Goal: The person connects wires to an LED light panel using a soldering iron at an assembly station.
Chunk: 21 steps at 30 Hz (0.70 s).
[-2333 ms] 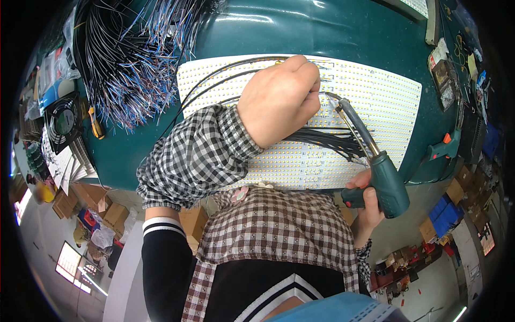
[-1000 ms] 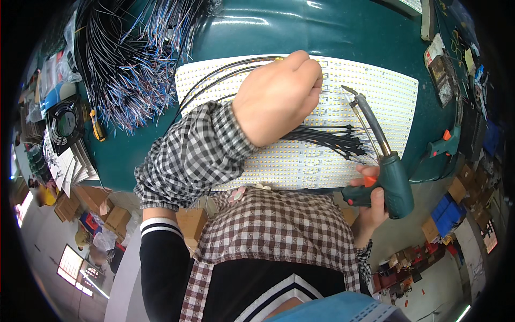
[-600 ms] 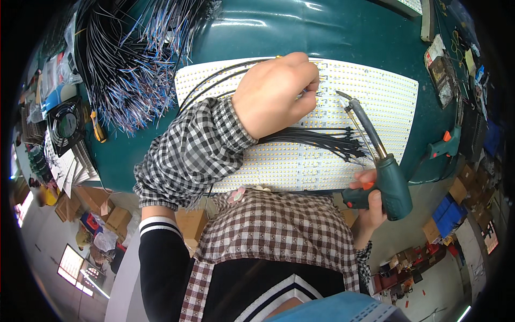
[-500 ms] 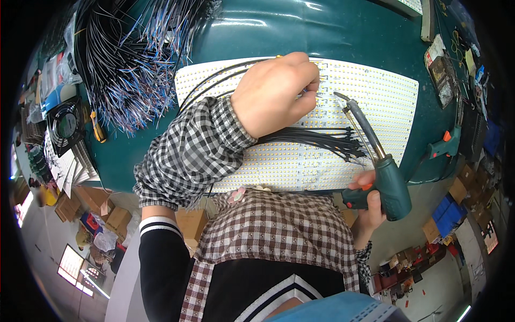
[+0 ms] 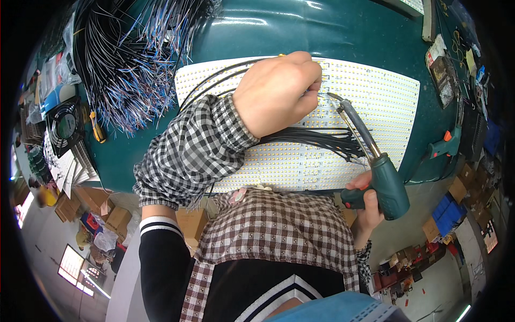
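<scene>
LED board (image 5: 375,102) looks part-wired — black bundle (image 5: 322,139) apparently remaining — left hand (image 5: 281,91) pinching wire (image 5: 322,95), right hand (image 5: 370,214) gripping soldering gun (image 5: 389,188)

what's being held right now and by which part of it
Right grip: the green soldering gun, by its handle. Left grip: pinched over the white board, but anything held is hidden.
</scene>
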{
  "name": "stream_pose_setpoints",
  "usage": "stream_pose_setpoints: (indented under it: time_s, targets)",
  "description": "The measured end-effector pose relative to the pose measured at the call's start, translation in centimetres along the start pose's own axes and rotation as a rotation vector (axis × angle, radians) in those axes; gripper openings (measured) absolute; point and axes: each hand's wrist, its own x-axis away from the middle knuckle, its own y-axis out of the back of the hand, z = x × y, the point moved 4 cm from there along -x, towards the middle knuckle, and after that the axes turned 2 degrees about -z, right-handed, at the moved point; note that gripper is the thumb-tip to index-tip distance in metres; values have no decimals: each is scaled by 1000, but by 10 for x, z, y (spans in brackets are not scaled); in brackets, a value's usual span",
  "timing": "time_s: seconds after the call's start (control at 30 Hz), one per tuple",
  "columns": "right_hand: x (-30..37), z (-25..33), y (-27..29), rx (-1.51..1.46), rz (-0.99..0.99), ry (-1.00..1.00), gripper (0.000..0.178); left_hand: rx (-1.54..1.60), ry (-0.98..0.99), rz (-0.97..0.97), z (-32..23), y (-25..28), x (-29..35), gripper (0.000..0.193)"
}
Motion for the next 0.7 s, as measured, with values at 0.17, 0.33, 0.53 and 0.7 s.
stream_pose_setpoints:
  time_s: [0.17, 0.33, 0.53, 0.7]
  targets:
    - [1, -1, 0, -12, -26, -23, 36, -21, -6, -3, 0, 0, 1, 8]
    - [2, -3, 1, -12, -37, -27, 36, -19, -15, -4, -1, -1, 0, 8]
    - [0, -2, -1, -21, -17, -16, 35, -30, -4, 6, -1, 0, 0, 9]
    - [-1, -2, -2, 12, -25, -23, 32, -31, -2, 14, -1, 0, -1, 9]
